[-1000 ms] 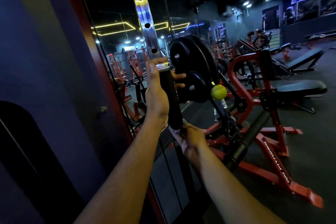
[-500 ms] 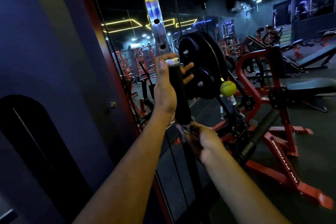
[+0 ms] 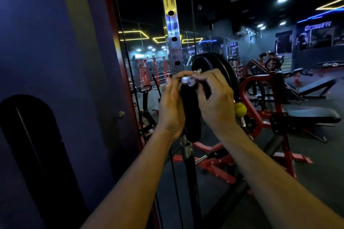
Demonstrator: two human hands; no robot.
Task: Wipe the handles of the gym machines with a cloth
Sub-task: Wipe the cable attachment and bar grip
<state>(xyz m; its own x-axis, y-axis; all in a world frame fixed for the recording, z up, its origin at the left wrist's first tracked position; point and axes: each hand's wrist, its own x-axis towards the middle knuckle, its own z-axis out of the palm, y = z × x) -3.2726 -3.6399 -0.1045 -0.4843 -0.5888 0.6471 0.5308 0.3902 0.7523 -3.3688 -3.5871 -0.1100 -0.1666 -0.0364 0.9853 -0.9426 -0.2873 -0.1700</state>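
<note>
Right hand (image 3: 214, 104) risen to handle (image 3: 191, 115) top; cloth (image 3: 191, 81) barely visible.

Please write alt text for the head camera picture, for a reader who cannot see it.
Two bare hands work at the top of an upright black foam handle in a dim gym: the left hand wraps its side, and the right hand pinches a pale cloth over the metal end cap. Behind are black weight plates, a yellow ball and red machines.
</note>
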